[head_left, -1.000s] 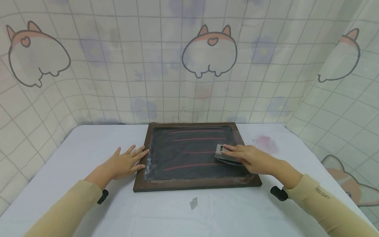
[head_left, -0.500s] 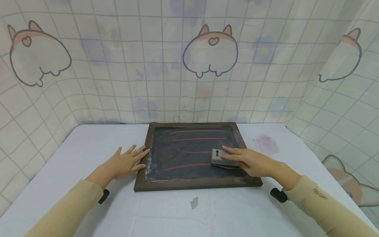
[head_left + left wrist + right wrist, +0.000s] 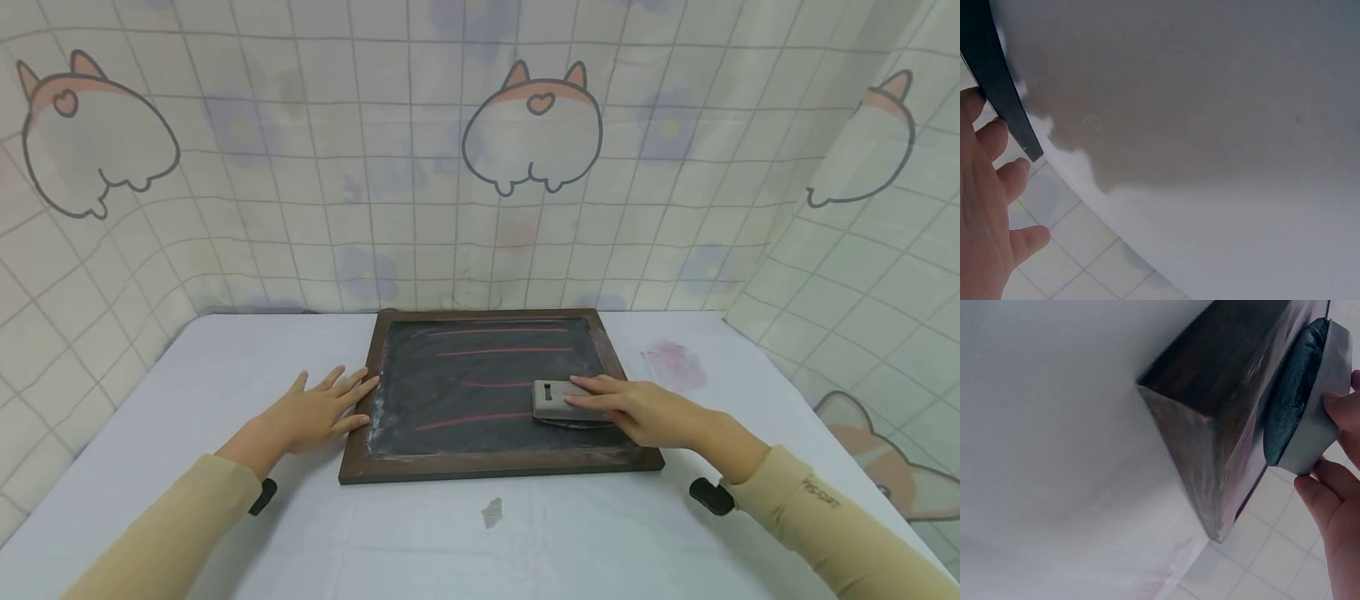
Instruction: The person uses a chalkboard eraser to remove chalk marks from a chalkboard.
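Note:
A blackboard [image 3: 435, 396] in a brown wooden frame lies flat on the white table, with several red chalk lines across it. My right hand [image 3: 652, 414] holds a grey board eraser [image 3: 553, 402] on the board's right half, covering the right ends of the lower lines. In the right wrist view, the thumb and fingers grip the sides of the eraser's hard back [image 3: 1325, 406]; its dark felt pad [image 3: 1294, 394] faces the board. My left hand [image 3: 315, 415], fingers spread and straight, rests its fingertips on the left side of the frame.
A pink smudge [image 3: 675, 365] marks the tablecloth right of the board, and a grey patch [image 3: 492, 513] lies in front of it. A tile-patterned curtain [image 3: 420, 242] with cartoon animals stands behind and along both sides of the table.
My right hand has slid the eraser a little left and toward the front of the board, and straightened it. The left hand stays in place.

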A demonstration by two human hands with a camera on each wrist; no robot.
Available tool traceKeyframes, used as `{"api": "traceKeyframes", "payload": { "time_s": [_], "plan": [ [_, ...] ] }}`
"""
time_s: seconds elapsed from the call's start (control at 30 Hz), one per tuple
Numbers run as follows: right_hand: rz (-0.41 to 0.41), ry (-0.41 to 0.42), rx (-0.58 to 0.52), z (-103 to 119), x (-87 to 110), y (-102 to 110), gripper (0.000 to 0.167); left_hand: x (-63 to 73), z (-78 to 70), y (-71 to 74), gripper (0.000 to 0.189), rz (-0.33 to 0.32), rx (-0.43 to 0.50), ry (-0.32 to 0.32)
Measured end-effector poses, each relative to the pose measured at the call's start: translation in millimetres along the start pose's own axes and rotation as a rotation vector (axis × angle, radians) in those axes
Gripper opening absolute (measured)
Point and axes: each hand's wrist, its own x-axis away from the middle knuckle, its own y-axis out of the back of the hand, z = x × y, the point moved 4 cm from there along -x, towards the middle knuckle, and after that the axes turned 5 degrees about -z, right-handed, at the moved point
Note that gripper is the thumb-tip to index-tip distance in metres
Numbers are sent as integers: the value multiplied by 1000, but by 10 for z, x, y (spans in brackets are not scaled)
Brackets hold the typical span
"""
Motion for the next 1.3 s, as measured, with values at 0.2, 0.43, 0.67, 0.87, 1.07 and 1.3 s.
{"api": "traceKeyframes", "payload": {
  "time_s": [0.2, 0.43, 0.67, 0.87, 1.07, 1.3],
  "plan": [
    [34, -32, -9, 54, -97, -31, 61, 5, -8, -1, 69, 8, 4, 7],
    [54, -5, -12, 121, -247, -99, 58, -5, -17, -13, 70, 9, -4, 12],
    [83, -1, -10, 194, -418, -180, 57, -1, -20, -15, 70, 10, 7, 15],
    [87, 43, 2, 307, -610, -253, 54, 5, -28, -5, 70, 18, 18, 19],
    [126, 32, 12, 391, -810, -353, 55, 16, -45, -1, 72, 19, 25, 21],
    [172, 46, 69, 528, -1107, -483, 54, 3, -41, 6, 70, -1, 28, 16]
  ]
}}
